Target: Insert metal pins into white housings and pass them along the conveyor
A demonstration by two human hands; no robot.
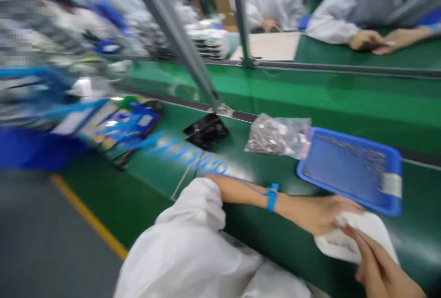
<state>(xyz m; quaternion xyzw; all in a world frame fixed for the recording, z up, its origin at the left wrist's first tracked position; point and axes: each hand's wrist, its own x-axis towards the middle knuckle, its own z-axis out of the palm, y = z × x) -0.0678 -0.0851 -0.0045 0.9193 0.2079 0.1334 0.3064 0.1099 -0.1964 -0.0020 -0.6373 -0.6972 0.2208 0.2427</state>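
Observation:
My left hand (322,215), with a blue wrist strap (272,198) on its wrist, reaches in from the left over a white tray-like piece (375,231). My right hand (381,261) comes up from the lower right, thumb and finger pinched. The fingertips of both hands meet above the white piece, closed around something small and pale that blur keeps me from naming. Small dark marks or parts show on the white piece. Just beyond the hands lies a shallow blue tray (339,169) with many tiny metal parts along its far and right sides.
A clear bag of small metal parts (272,137) touches the blue tray's left side. Black packets (206,130) lie farther left, near a slanted metal post (175,31). A coiled blue cord (186,151) crosses the green bench. Co-workers' hands (386,41) rest on the opposite bench.

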